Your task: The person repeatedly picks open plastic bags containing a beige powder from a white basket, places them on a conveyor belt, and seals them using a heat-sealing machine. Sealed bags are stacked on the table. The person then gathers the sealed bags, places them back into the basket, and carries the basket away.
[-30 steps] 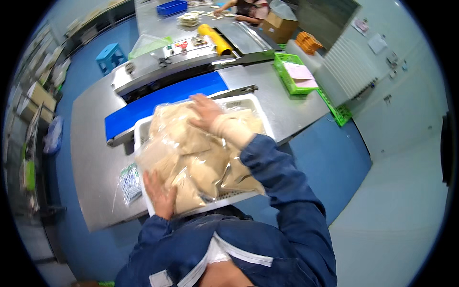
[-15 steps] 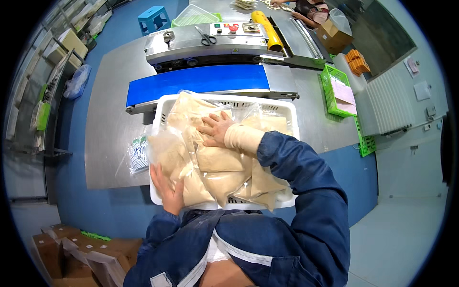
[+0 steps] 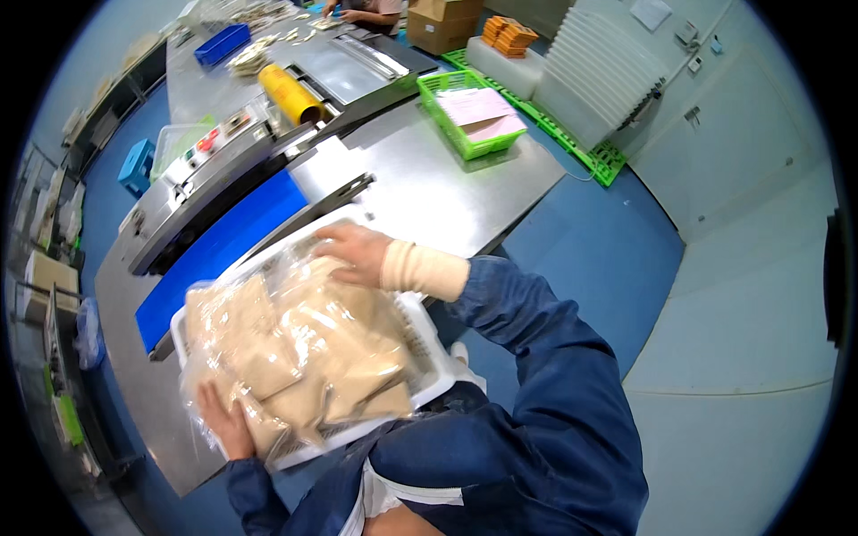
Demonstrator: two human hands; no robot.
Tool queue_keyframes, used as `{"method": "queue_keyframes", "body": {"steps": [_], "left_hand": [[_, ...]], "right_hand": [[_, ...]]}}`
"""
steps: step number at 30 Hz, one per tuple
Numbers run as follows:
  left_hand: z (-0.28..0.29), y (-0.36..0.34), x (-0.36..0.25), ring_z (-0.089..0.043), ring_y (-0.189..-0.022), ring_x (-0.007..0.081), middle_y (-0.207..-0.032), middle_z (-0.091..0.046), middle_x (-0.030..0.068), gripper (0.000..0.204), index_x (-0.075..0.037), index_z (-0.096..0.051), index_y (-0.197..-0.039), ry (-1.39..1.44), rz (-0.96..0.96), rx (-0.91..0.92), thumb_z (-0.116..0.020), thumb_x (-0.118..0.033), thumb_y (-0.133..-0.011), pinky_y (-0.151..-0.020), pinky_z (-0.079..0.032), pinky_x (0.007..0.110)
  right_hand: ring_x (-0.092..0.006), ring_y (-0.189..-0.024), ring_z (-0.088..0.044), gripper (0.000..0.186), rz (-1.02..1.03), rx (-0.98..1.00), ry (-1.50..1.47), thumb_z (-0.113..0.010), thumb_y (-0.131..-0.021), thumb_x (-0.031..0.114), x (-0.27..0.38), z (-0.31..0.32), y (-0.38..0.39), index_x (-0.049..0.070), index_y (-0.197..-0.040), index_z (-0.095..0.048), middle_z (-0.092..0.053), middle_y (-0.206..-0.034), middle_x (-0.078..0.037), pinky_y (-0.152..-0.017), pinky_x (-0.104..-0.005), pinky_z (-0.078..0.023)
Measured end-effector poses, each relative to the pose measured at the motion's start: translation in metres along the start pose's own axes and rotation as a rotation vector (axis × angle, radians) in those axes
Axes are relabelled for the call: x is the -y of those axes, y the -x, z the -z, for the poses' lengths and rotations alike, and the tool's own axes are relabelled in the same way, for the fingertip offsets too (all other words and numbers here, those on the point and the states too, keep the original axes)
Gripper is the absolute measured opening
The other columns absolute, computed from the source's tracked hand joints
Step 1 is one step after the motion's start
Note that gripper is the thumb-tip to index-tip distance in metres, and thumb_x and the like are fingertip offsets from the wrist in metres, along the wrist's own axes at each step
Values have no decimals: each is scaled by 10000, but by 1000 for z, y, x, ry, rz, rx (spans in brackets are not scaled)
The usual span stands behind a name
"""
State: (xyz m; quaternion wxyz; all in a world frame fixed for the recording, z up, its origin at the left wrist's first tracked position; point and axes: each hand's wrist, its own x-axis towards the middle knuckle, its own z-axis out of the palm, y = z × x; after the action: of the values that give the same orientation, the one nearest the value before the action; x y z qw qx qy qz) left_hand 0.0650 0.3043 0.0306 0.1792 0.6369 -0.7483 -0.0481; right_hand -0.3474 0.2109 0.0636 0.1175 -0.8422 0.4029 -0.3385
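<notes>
A white plastic basket (image 3: 438, 380), tilted in view, is heaped with transparent plastic bags of beige powder (image 3: 344, 335). My left hand (image 3: 225, 420) lies against the outer side of the near-left bag, its fingers a little apart. At the far right of the heap, my right hand (image 3: 357, 253) rests on top of a bag near the basket's far end. Its fingers are stretched out, with a cream cuff at the wrist. Motion smears the bags slightly.
Beyond the basket runs a blue conveyor belt (image 3: 228, 255) beside a metal sealing machine (image 3: 201, 170). A yellow roll (image 3: 290, 94) lies farther back. On the steel table (image 3: 420, 183) stands a green basket (image 3: 474, 116) with pink papers. A co-worker's hands (image 3: 353, 15) show at the top.
The view has swung right, and the basket is turned at an angle to the table. My right hand has moved from the middle of the heap to its far right. My left hand stays at the left side.
</notes>
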Motion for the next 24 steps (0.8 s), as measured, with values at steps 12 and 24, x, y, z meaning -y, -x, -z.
{"method": "queue_keyframes", "body": {"steps": [12, 24], "left_hand": [[27, 24, -200, -240, -1256, 349, -1368, -241, 189, 461, -54, -375, -1272, -229, -90, -137, -440, -265, -867, -1027, -184, 421], [1, 22, -289, -277, -1246, 344, -1327, -323, 164, 371, -9, -456, -1169, 23, 17, -140, -471, 7, -799, -1014, -225, 414]], "right_hand": [[-308, -987, -507, 281, -743, -28, -100, -565, -766, 196, -163, 107, 264, 58, -1011, -559, -526, -1060, -153, -865, -348, -416], [-158, -879, -548, 384, -1130, -396, -425, -584, -805, 220, -324, 207, 269, 32, -1133, -519, -545, -1096, -109, -680, -280, -498]]}}
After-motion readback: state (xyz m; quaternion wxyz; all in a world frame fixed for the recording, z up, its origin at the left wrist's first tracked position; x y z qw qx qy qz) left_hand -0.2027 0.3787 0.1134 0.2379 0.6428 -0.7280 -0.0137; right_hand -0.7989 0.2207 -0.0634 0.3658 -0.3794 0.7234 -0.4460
